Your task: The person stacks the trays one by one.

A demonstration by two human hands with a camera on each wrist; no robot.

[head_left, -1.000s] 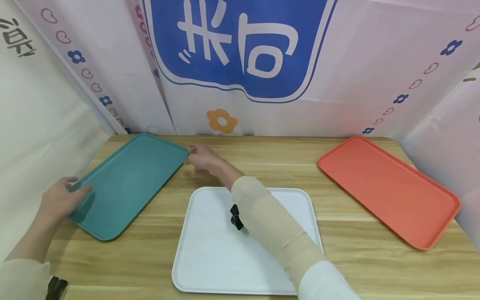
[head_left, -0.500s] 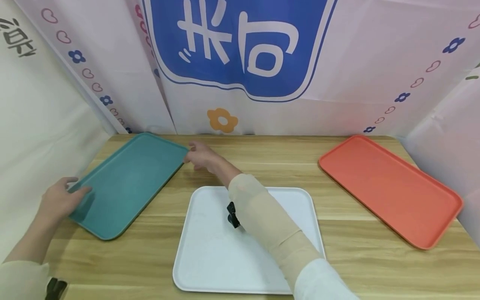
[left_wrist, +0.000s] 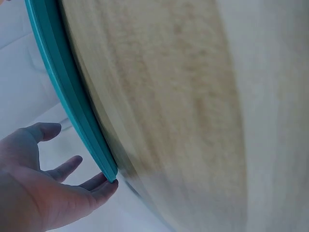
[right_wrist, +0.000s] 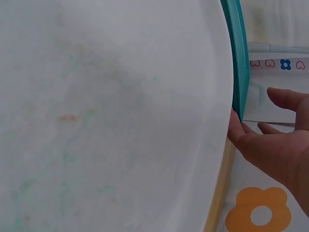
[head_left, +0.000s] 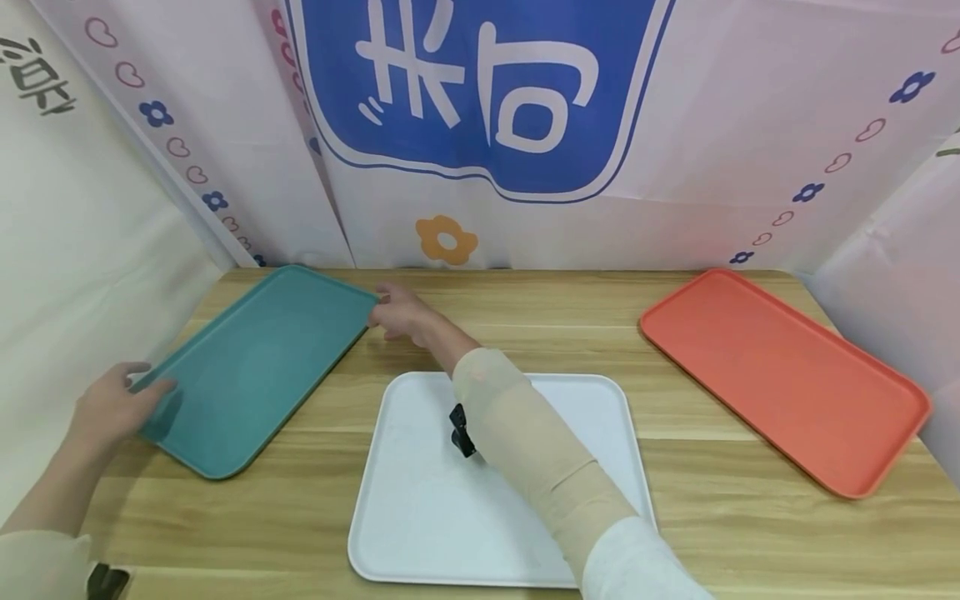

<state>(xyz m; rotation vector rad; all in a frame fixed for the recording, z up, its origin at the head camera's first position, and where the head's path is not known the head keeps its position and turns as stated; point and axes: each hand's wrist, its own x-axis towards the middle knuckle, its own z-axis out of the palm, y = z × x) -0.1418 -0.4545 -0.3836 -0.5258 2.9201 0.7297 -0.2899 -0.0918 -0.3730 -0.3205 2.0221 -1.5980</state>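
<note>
A teal rectangular tray lies at an angle on the left of the table. At its near left corner, my left hand touches the edge with its fingertips; in the left wrist view the thumb stands apart from the teal rim. My right hand reaches across to the tray's far right corner. The right wrist view has those fingertips against the corner of the teal rim, thumb spread away. Partly hidden under the right forearm is a white tray in the middle.
An orange-red tray lies angled on the right side of the wooden table. White printed cloth hangs behind the table and at both sides. A black clip-like piece sits on the right sleeve.
My left hand has shifted slightly to the left along the tray's edge. The right forearm has drifted a little left, its fingers still at the corner. The trays look almost unmoved.
</note>
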